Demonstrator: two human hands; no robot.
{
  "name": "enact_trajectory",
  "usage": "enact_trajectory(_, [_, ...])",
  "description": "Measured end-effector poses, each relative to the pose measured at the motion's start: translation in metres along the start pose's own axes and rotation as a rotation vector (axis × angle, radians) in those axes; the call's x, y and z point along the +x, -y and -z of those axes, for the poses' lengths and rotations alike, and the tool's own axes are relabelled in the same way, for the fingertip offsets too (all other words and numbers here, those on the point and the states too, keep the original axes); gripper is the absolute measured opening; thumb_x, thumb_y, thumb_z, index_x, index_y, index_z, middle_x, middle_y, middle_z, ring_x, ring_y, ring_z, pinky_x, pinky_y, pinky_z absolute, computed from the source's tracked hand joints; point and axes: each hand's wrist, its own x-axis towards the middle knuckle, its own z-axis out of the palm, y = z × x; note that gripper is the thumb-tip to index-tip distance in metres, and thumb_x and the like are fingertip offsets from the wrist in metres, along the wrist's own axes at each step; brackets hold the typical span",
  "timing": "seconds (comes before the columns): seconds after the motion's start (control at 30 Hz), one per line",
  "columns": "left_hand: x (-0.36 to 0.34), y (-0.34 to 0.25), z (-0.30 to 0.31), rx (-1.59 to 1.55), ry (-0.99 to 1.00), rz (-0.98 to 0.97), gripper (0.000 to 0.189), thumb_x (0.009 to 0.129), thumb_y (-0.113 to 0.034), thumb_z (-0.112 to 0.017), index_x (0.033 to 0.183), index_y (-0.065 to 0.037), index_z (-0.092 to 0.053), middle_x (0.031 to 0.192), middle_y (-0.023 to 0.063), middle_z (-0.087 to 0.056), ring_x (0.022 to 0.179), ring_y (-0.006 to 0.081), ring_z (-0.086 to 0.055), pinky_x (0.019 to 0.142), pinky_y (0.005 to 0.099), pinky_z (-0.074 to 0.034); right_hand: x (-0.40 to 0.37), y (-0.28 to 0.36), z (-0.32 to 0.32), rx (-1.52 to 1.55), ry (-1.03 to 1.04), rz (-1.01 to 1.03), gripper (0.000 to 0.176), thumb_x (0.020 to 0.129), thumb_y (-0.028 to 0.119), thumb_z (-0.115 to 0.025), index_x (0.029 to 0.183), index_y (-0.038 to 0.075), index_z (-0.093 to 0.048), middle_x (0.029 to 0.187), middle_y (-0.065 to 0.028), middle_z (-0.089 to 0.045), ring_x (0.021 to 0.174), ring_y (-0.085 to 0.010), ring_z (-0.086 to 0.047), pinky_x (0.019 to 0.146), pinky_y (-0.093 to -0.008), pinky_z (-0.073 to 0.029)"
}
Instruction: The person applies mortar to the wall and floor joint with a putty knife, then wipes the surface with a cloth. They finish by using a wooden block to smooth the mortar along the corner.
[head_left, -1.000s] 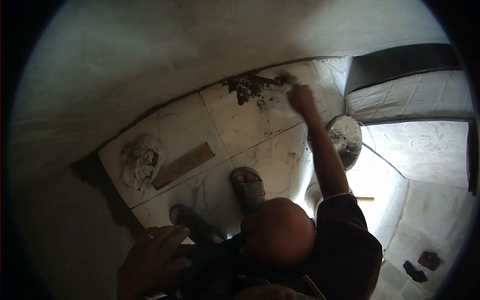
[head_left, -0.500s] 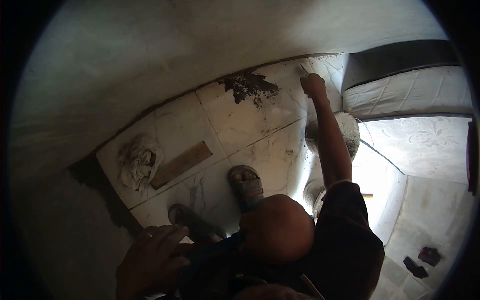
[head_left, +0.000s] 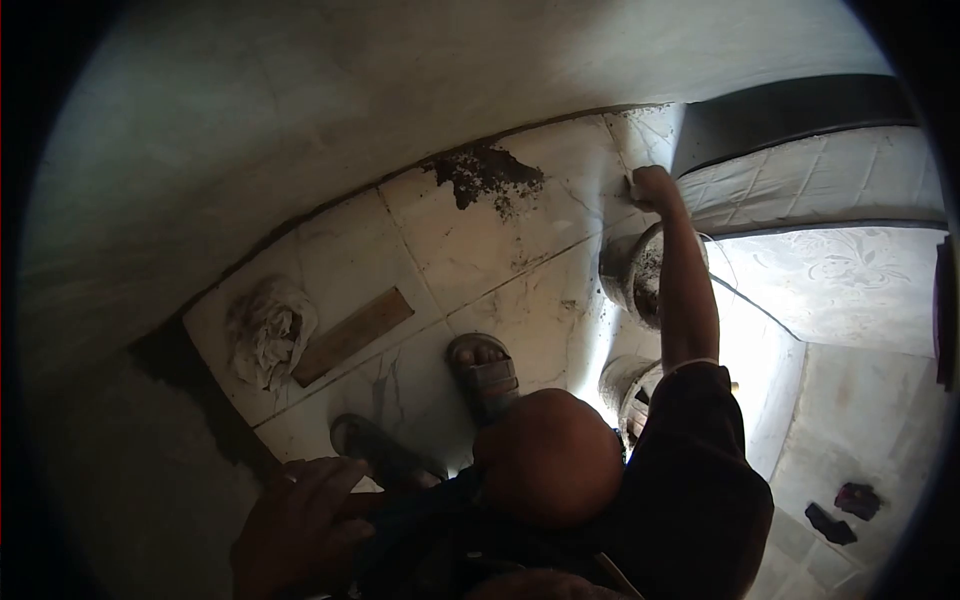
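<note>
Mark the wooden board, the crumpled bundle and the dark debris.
Wooden board point(head_left: 355, 337), head view: middle of its top face.
Crumpled bundle point(head_left: 268, 335), head view: folds near its centre.
Dark debris point(head_left: 463, 181), head view: the dense left part.

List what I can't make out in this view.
All in the head view:
- Tool in the right hand: its shape, mostly covered by the fingers and dim.
- Lower round grey bucket: most of its contents, behind the dark sleeve.
- Crumpled whitish bundle: its inside and underside, hidden by its own folds.
- Left hand: what its palm touches, hidden in shadow.
- Two small dark items at lower right: too small to identify.
</note>
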Motion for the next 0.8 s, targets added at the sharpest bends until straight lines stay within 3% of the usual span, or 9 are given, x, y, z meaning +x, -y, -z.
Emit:
enact_trajectory(0.17, [0.006, -0.003, 0.006, 0.009, 0.004, -0.079, 0.060, 0.078, -0.031, -0.069, 0.128, -0.007, -0.046, 0.124, 0.0126, -0.054, 0.114, 0.0306, -0.053, 0.093, 0.0424, -0.044, -0.052, 0.161, 0.052, 0.659, 0.068, -0.399, 0.028, 0.083, 0.013, -0.051, 0.079, -0.011, -0.063, 0.071, -0.0237, -0.066, 0.061, -0.0293, -0.069, 0.060, -0.0351, -0.058])
enact_trajectory(0.23, [0.008, 0.000, 0.005, 0.030, 0.047, -0.077, 0.061, 0.078, -0.032, -0.070, 0.128, -0.006, -0.045, 0.124, 0.0138, -0.053, 0.115, 0.0317, -0.053, 0.093, 0.0439, -0.044, -0.058, 0.182, 0.061, 0.668, 0.087, -0.153, 0.033, 0.086, 0.017, -0.048, 0.079, -0.013, -0.062, 0.070, -0.0256, -0.065, 0.059, -0.0304, -0.069, 0.059, -0.0355, -0.058])
enact_trajectory(0.33, [0.004, -0.001, 0.004, 0.026, 0.086, -0.030, 0.060, 0.079, -0.030, -0.069, 0.129, -0.006, -0.045, 0.125, 0.0148, -0.053, 0.114, 0.0323, -0.053, 0.093, 0.0445, -0.043, -0.016, 0.156, 0.061, 0.579, -0.037, -0.230, 0.035, 0.086, 0.019, -0.049, 0.079, -0.012, -0.062, 0.070, -0.0241, -0.066, 0.058, -0.0308, -0.068, 0.057, -0.0367, -0.058])
enact_trajectory(0.47, [-0.004, 0.000, 0.002, -0.014, 0.066, -0.024, 0.060, 0.079, -0.029, -0.069, 0.129, -0.005, -0.044, 0.124, 0.0147, -0.053, 0.113, 0.0319, -0.053, 0.093, 0.0449, -0.043, 0.001, 0.176, 0.043, 0.531, 0.082, -0.248, 0.035, 0.084, 0.016, -0.049, 0.108, -0.010, -0.056, 0.077, -0.0219, -0.067, 0.057, -0.0304, -0.067, 0.056, -0.0371, -0.058])
enact_trajectory(0.53, [-0.003, -0.004, 0.004, 0.000, 0.048, -0.019, 0.061, 0.079, -0.029, -0.069, 0.129, -0.005, -0.045, 0.124, 0.0147, -0.053, 0.113, 0.0320, -0.053, 0.093, 0.0449, -0.044, -0.038, 0.214, 0.012, 0.570, -0.180, -0.009, 0.043, 0.085, 0.016, -0.049, 0.122, -0.006, -0.048, 0.084, -0.0213, -0.067, 0.059, -0.0293, -0.067, 0.054, -0.0365, -0.059])
enact_trajectory(0.57, [-0.001, -0.005, 0.006, 0.025, 0.033, -0.020, 0.061, 0.078, -0.029, -0.070, 0.129, -0.005, -0.045, 0.124, 0.0147, -0.053, 0.114, 0.0321, -0.052, 0.093, 0.0449, -0.044, -0.051, 0.216, 0.015, 0.569, -0.179, -0.008, 0.043, 0.085, 0.016, -0.049, 0.122, -0.006, -0.048, 0.084, -0.0213, -0.067, 0.059, -0.0293, -0.067, 0.054, -0.0365, -0.059])
enact_trajectory(0.67, [-0.001, -0.005, 0.008, 0.014, 0.031, -0.037, 0.061, 0.078, -0.029, -0.070, 0.128, -0.005, -0.046, 0.123, 0.0146, -0.054, 0.114, 0.0325, -0.052, 0.093, 0.0447, -0.044, -0.058, 0.195, 0.030, 0.409, 0.014, 0.014, 0.038, 0.091, 0.016, -0.037, 0.083, -0.012, -0.061, 0.068, -0.0257, -0.063, 0.054, -0.0342, -0.066, 0.048, -0.0374, -0.058])
enact_trajectory(0.73, [-0.005, -0.002, 0.005, -0.009, -0.009, -0.063, 0.061, 0.078, -0.030, -0.070, 0.128, -0.006, -0.047, 0.123, 0.0146, -0.054, 0.114, 0.0325, -0.052, 0.094, 0.0447, -0.043, -0.053, 0.157, 0.030, 0.566, 0.005, -0.309, 0.033, 0.087, 0.021, -0.050, 0.093, -0.007, -0.064, 0.072, -0.0232, -0.066, 0.054, -0.0327, -0.066, 0.052, -0.0363, -0.058])
enact_trajectory(0.8, [-0.006, -0.004, 0.005, -0.028, -0.067, -0.096, 0.060, 0.078, -0.031, -0.070, 0.128, -0.006, -0.047, 0.122, 0.0147, -0.054, 0.115, 0.0325, -0.052, 0.095, 0.0447, -0.043, -0.044, 0.138, 0.011, 0.563, 0.044, -0.362, 0.034, 0.085, 0.020, -0.051, 0.095, -0.010, -0.063, 0.081, -0.0268, -0.066, 0.066, -0.0366, -0.068, 0.063, -0.0408, -0.058])
